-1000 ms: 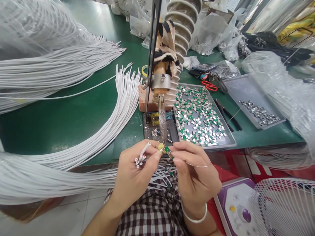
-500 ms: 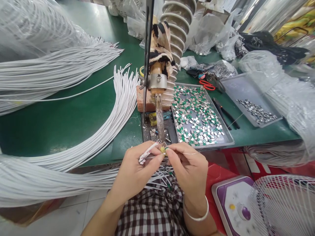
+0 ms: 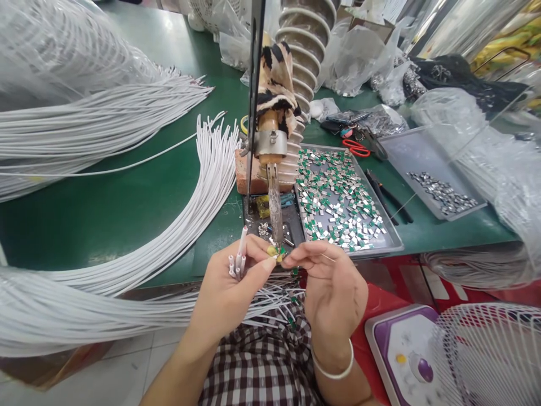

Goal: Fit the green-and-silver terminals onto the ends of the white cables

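Observation:
My left hand [image 3: 228,296] is closed round several short white cable ends [image 3: 239,264], which stick up between thumb and fingers. At its fingertips is a small green-and-yellow piece [image 3: 279,252], partly covered by the fingers. Right above, the tip of an upright soldering iron [image 3: 275,211] reaches down to that piece. My right hand [image 3: 336,287] is closed with its fingertips close by, and a thin solder wire [image 3: 328,257] shows at its fingers. Just behind stands a shallow tray [image 3: 399,243] of small metal connectors with green boards [image 3: 338,197].
Bundles of white cables [image 3: 169,242] curve across the green table [image 3: 105,220] at left. A ribbed hose [image 3: 302,51] rises behind the iron. To the right lie pliers [image 3: 391,197], red-handled scissors [image 3: 356,148] and a second tray [image 3: 401,149]. A fan [image 3: 494,349] stands low at right.
The small piece has come up against the iron's tip. The cable ends in my left hand have tilted more upright. My right hand has turned, its fingers more stretched out.

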`<state>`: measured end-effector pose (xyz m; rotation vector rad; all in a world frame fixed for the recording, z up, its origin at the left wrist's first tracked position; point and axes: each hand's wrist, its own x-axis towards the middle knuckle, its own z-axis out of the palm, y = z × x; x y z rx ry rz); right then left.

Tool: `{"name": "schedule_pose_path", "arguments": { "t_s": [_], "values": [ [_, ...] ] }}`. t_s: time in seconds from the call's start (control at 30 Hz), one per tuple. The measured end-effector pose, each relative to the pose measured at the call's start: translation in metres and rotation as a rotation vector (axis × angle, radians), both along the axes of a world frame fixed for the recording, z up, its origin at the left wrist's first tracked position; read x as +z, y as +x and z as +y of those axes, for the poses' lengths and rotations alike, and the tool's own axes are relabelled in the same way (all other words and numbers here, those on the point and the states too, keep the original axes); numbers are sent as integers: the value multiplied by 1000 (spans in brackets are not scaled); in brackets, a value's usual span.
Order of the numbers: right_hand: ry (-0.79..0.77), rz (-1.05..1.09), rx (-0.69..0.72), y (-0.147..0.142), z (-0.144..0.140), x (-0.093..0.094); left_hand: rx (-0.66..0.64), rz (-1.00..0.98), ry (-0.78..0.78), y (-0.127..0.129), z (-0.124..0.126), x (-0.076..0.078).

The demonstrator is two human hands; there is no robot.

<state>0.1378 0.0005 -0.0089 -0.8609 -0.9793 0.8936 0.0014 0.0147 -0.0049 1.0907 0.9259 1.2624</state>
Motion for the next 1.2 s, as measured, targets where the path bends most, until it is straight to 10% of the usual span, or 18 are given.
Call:
{"name": "schedule_pose_path", "arguments": {
  "t_s": [0.57,1.2],
  "values": [
    [333,-795,-381,0,3,0,27,-77,-6,3,-1,3],
    [47,-421,-56,6,-5,-1,-75,239,89,1,-12,5]
  ]
}}
